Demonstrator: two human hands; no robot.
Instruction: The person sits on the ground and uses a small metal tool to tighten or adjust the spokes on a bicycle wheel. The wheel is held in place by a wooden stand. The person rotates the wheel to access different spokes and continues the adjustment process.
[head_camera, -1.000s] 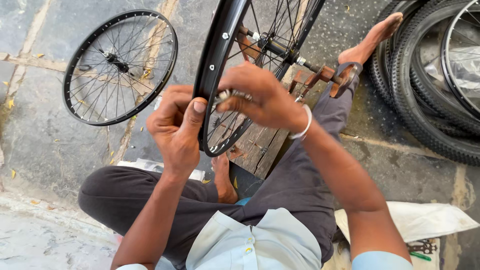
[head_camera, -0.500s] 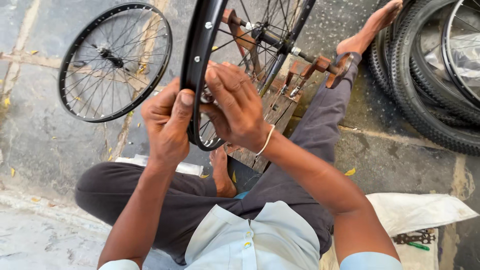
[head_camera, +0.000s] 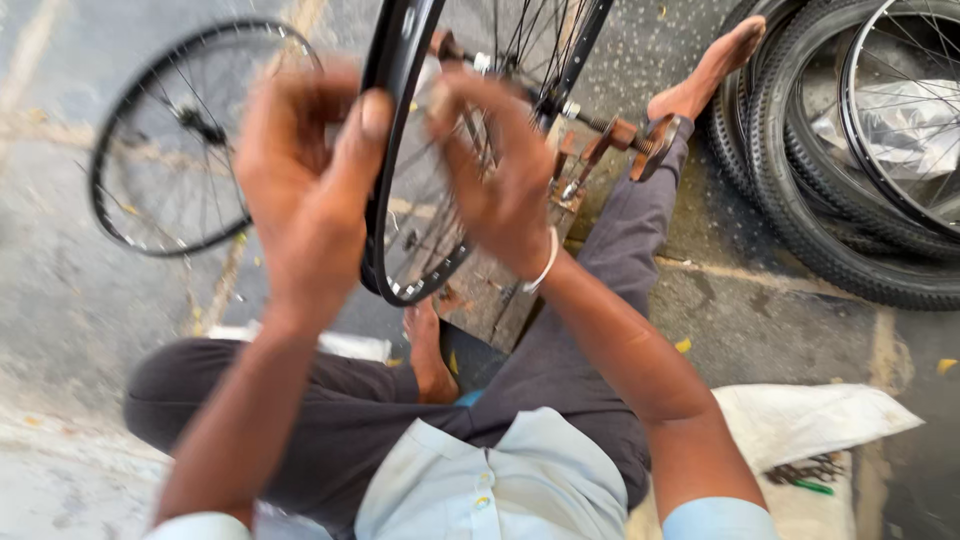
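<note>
Though blurred: both hands read — fingertips unclear.
Left hand (head_camera: 305, 190): clasps black wheel rim (head_camera: 385, 150), thumb on edge.
Right hand (head_camera: 500, 175): fingers curled among spokes (head_camera: 425, 230) — grip indistinct.

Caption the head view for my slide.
Seated person's left hand and right hand grip a black bicycle rim on a truing stand.

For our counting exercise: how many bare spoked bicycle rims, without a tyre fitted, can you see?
2. One black rim stands upright between the left hand and right hand; another rim lies on the ground at left. More may hide among the tyres at right.
</note>
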